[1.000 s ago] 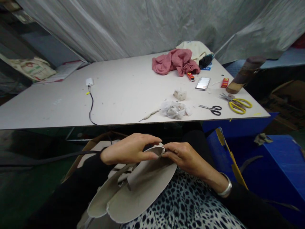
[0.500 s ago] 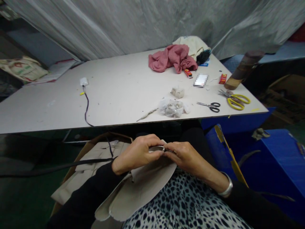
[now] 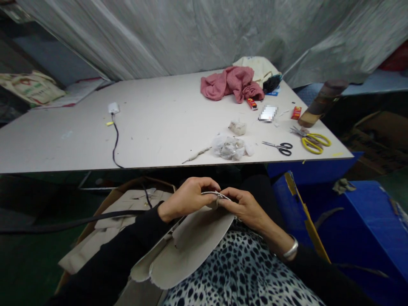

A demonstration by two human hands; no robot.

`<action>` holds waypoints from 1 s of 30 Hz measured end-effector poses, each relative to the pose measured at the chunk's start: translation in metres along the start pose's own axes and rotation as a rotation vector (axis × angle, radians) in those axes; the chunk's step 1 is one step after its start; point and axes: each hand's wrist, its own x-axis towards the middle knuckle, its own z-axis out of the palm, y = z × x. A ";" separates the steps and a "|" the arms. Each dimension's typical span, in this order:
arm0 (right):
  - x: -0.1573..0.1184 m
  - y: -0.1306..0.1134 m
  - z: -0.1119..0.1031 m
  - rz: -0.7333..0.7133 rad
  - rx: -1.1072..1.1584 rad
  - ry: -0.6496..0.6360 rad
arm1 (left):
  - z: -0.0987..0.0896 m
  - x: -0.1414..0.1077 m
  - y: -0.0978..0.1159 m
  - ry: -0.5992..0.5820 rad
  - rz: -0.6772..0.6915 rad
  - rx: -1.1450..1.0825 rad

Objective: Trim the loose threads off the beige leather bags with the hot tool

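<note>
Fingers are closing on the top edge of the pale piece point(image 3: 188, 250), which we are holding over the spotted cloth point(image 3: 236, 263) on our lap. Our left hand point(image 3: 186, 197) is pinching one side of the edge, nearly shut, and our right hand point(image 3: 250, 210) is pinching close beside it, nearly shut too. We are working at the spot where the fingers are meeting, but they are hiding just what they are doing. Any move from here is calling, we are thinking, for a small, soft pinch and a steady grip, as the big round flaps are hanging down. Beside us, a brown box point(image 3: 112, 196) is holding many pale pieces point(image 3: 127, 205). A blue bin point(image 3: 378, 216) is holding a gray strip point(image 3: 330, 215). On the table point(image 3: 168, 123), a clear bag point(image 3: 232, 148) is wrapping something pale that we are not making out.
</note>
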 end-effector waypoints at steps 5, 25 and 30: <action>-0.003 0.003 0.005 0.015 0.039 0.098 | -0.025 0.011 -0.011 -0.339 -0.023 -0.273; 0.003 0.012 0.006 0.026 0.139 0.336 | 0.022 0.015 -0.006 0.038 -0.068 -0.158; -0.001 0.017 0.004 0.003 0.072 0.347 | 0.028 0.011 -0.016 0.109 -0.060 -0.236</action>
